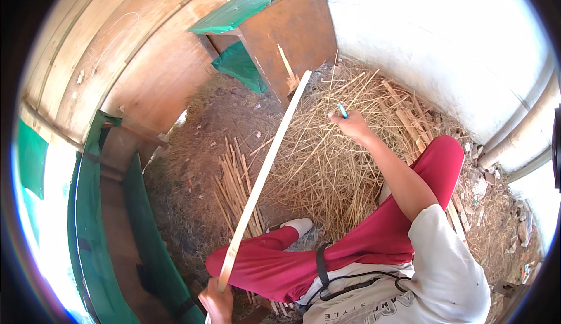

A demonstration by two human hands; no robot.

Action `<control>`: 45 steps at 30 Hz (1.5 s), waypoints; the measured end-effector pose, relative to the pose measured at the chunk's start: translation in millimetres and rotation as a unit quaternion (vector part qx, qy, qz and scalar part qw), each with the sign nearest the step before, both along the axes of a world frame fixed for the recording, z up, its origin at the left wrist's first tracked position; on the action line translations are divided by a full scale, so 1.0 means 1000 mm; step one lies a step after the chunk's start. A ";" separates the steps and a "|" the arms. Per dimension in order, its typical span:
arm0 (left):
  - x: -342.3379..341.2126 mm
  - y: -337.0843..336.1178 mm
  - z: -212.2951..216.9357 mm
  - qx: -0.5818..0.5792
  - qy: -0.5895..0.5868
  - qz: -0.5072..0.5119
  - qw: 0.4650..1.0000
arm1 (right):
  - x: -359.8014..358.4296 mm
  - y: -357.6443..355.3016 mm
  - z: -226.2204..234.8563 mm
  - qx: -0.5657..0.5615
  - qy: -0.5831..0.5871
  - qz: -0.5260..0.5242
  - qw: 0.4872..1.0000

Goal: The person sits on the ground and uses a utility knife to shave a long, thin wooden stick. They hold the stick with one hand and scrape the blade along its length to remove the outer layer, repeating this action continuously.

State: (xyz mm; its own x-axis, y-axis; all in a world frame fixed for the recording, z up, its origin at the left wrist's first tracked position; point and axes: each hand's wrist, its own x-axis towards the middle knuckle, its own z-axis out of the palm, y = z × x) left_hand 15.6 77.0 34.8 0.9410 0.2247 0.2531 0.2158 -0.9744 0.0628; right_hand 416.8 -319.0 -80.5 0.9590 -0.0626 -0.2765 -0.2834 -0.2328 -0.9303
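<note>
My left hand [216,302], low in the picture, is closed round the near end of a long pale bamboo strip [266,169]. The strip slants up and away past my left knee, its far end close to the wooden cabinet. Held out over the straw-like pile, my right hand [354,127] is closed on a slim light-blue stick-shaped thing [342,111]. Only one end of it shows above my fingers, so its kind is unclear. The right hand is apart from the strip.
A brown wooden cabinet [292,35] with green sheeting stands ahead. Thin shavings [327,172] heap in the middle, with split sticks [234,178] to the left and longer slats [409,116] to the right. A green-covered wooden frame [96,219] lines the left; a white wall [432,49] rises right.
</note>
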 end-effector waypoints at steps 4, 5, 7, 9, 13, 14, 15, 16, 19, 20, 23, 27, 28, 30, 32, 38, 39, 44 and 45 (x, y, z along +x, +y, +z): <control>0.044 -0.006 -0.020 -0.149 -0.052 0.020 0.987 | -0.025 0.005 0.043 -0.005 -0.058 0.065 0.996; 0.058 -0.015 -0.024 -0.174 -0.065 0.000 0.983 | -0.026 0.004 0.045 -0.006 -0.070 0.061 0.996; 0.082 -0.040 -0.031 -0.226 -0.063 -0.001 0.972 | -0.032 0.003 0.048 -0.006 -0.083 0.069 0.994; 0.104 -0.061 -0.042 -0.292 -0.060 -0.013 0.955 | -0.039 0.003 0.053 0.003 -0.091 0.062 0.994; 0.142 -0.096 -0.071 -0.386 -0.066 -0.033 0.920 | -0.039 -0.001 0.046 0.038 -0.077 0.059 0.995; 0.153 -0.114 -0.068 -0.369 -0.069 -0.023 0.927 | -0.037 -0.003 0.044 0.056 -0.072 0.052 0.994; 0.159 -0.125 -0.068 -0.372 -0.057 -0.022 0.926 | -0.043 -0.002 0.056 0.086 -0.044 0.051 0.994; 0.163 -0.134 -0.070 -0.375 -0.045 -0.020 0.926 | -0.043 0.002 0.056 0.095 -0.049 0.056 0.993; 0.169 -0.163 -0.089 -0.439 -0.062 -0.033 0.896 | -0.042 0.007 0.041 0.158 -0.070 0.062 0.983; 0.170 -0.174 -0.092 -0.437 -0.073 -0.037 0.896 | -0.044 0.008 0.041 0.150 -0.077 0.071 0.983; 0.169 -0.199 -0.085 -0.363 -0.059 -0.023 0.929 | -0.050 0.020 0.047 0.152 -0.112 0.071 0.979; 0.172 -0.204 -0.088 -0.312 -0.001 -0.079 0.947 | -0.051 0.015 0.050 0.133 -0.075 0.084 0.985; 0.174 -0.203 -0.090 -0.321 0.023 -0.099 0.942 | -0.049 0.015 0.045 0.144 -0.085 0.072 0.983; 0.176 -0.199 -0.093 -0.525 0.125 -0.098 0.836 | -0.046 0.016 0.044 0.167 -0.107 0.053 0.979; 0.176 -0.199 -0.088 -0.686 0.186 -0.100 0.696 | -0.047 0.017 0.046 0.197 -0.100 0.047 0.974; 0.172 -0.201 -0.086 -0.739 0.246 -0.089 0.621 | -0.046 0.006 0.057 0.141 -0.092 0.117 0.979; 0.171 -0.201 -0.086 -0.720 0.221 -0.083 0.653 | -0.046 0.002 0.054 0.060 -0.125 0.145 0.980; 0.172 -0.197 -0.085 -0.660 0.181 -0.097 0.722 | -0.063 -0.002 0.052 -0.268 -0.236 0.218 0.908; 0.174 -0.198 -0.085 -0.656 0.183 -0.090 0.726 | -0.075 0.006 0.057 -0.291 -0.183 0.233 0.910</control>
State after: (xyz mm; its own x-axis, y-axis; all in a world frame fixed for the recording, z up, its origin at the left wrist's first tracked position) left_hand 189.2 -120.6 -49.8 0.9356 -0.0883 -0.3417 0.3279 -0.1411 0.9341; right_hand 341.9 -312.9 -23.4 0.9399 0.3409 0.0174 0.2769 -0.7318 -0.6228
